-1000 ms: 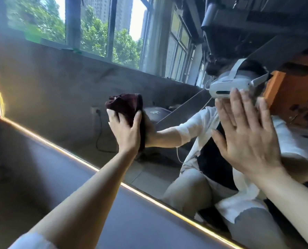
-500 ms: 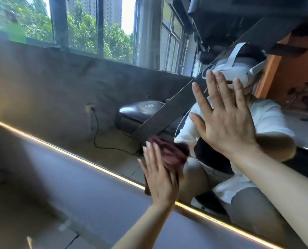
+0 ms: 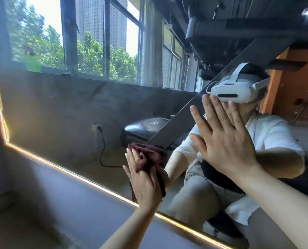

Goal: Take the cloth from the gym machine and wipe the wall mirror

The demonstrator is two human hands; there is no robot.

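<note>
In the head view, we are wiping the wall mirror [image 3: 63,114], so the cloth is already off the gym machine and the wiping step is in hand. We are pressing the dark red cloth [image 3: 149,157] against the glass with our left hand [image 3: 144,184], its fingers lying straight and flat over the bunched fabric, low on the mirror and just above the glowing light strip [image 3: 88,178] along its lower edge. We are bracing our right hand [image 3: 225,141] flat on the glass higher up and to the right, fingers spread wide and holding nothing. In the reflection we are seeing windows, a treadmill [image 3: 146,126] and its plugged-in cord.

As we judge it, the next move calls for sweeping the cloth across glass not yet covered, keeping even pressure, and lifting the bracing palm before it leaves smears.
</note>
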